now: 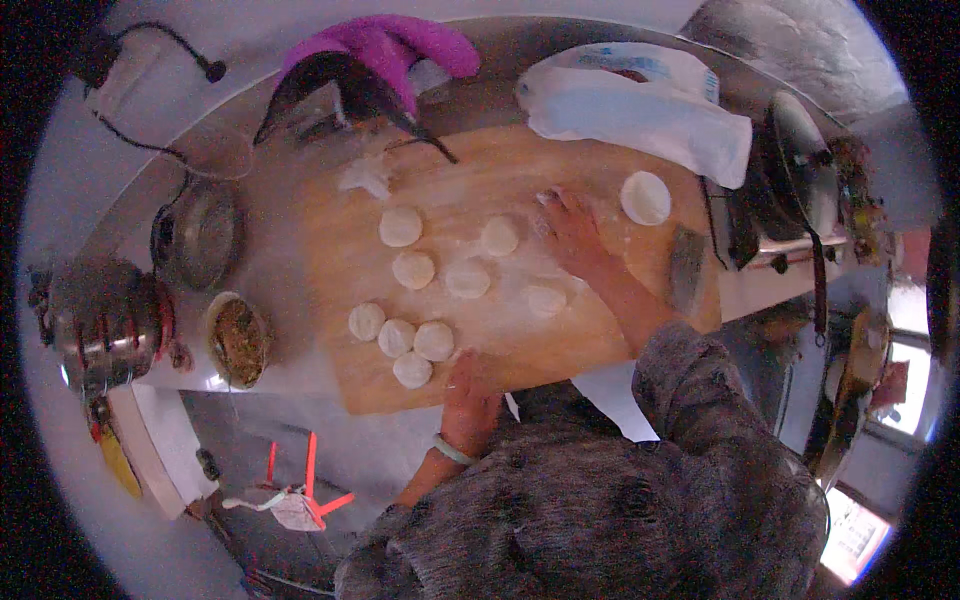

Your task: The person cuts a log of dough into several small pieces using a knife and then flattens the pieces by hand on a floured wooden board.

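Note:
Several round, flattened dough pieces lie on a floured wooden board. Four sit close together near the front left, including one dough piece beside my left hand. That hand rests at the board's front edge, a pale bangle on its wrist; its fingers are partly hidden, and any grip is unclear. Farther back, my right hand is over the board, fingers a little apart, white flour on the tips and nothing visible in them. Left of it is another dough piece, and a flatter dough piece lies nearer me.
A round white bowl and a flat grey blade occupy the board's right side. Behind are a white sack and a purple cloth item. At left stand a bowl of chopped filling and a metal pot.

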